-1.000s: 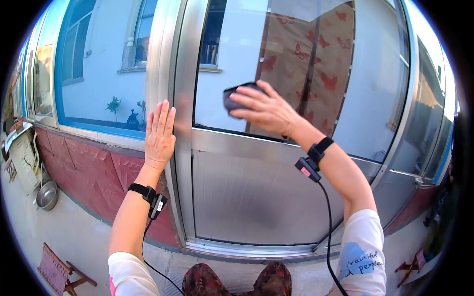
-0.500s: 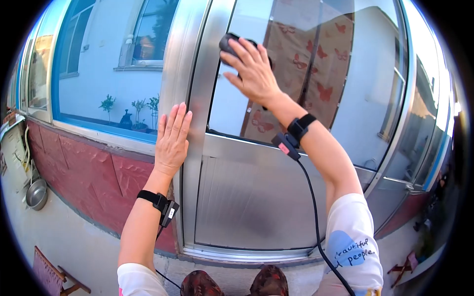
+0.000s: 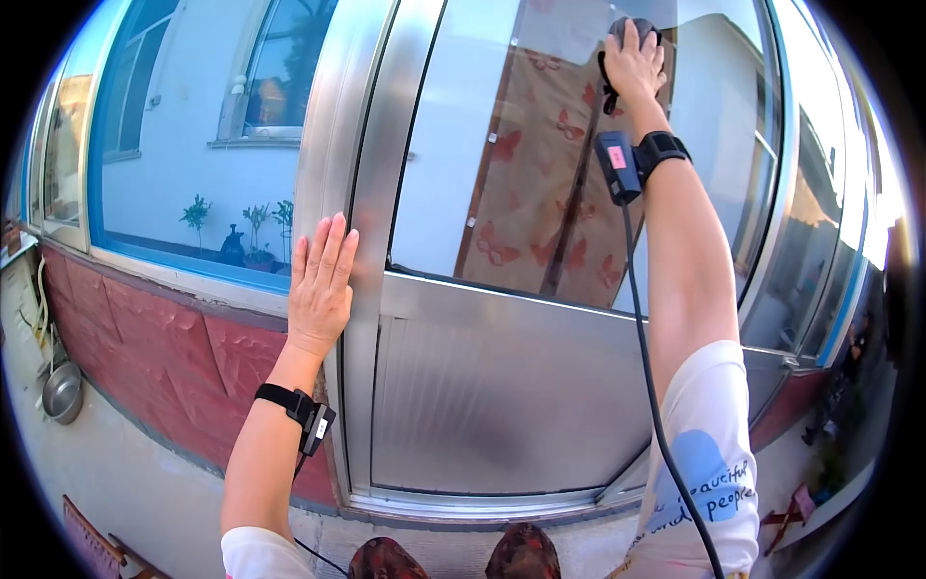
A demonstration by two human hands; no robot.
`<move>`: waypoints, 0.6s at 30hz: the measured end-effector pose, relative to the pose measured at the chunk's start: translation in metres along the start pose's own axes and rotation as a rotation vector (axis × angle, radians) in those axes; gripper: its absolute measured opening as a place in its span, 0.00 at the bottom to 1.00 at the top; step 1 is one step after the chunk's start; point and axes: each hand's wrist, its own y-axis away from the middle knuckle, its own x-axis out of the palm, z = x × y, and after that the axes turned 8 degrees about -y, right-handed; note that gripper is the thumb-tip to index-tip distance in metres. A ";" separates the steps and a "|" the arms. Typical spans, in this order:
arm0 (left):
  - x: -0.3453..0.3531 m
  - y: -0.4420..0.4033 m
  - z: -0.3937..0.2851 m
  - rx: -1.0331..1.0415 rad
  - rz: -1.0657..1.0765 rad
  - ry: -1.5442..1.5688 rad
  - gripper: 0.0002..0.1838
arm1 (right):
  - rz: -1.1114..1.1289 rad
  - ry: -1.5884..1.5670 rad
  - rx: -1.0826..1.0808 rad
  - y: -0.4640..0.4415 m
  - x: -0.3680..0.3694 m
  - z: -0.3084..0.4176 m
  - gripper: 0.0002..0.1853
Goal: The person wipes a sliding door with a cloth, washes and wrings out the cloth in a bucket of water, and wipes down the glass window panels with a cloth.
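My left hand (image 3: 323, 294) lies flat, fingers stretched upward, against the silver metal door frame (image 3: 371, 193). Higher up and to the right, my right hand (image 3: 637, 75) presses a dark grey cloth (image 3: 639, 24) to the upper part of the door's glass pane (image 3: 449, 145). Part of the cloth hangs out to the left of the fingers. Behind the glass is a brown curtain (image 3: 521, 193) with red butterflies. Below the pane sits a brushed metal door panel (image 3: 511, 405). Each wrist wears a black strap with a small cabled device.
A blue-framed window (image 3: 193, 261) above a red stone wall (image 3: 164, 357) stands left of the door. A metal pot (image 3: 63, 393) is on the ground at far left. A folding stool (image 3: 92, 550) stands at lower left. My shoes (image 3: 521, 552) are near the door sill.
My right hand has moved the cloth from the pane's upper left to its upper right, and that arm is now straighter. My left hand stays flat on the frame.
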 end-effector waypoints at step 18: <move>0.005 0.001 0.000 0.024 -0.005 -0.098 0.45 | 0.161 -0.164 -0.306 0.212 -0.158 -0.183 0.22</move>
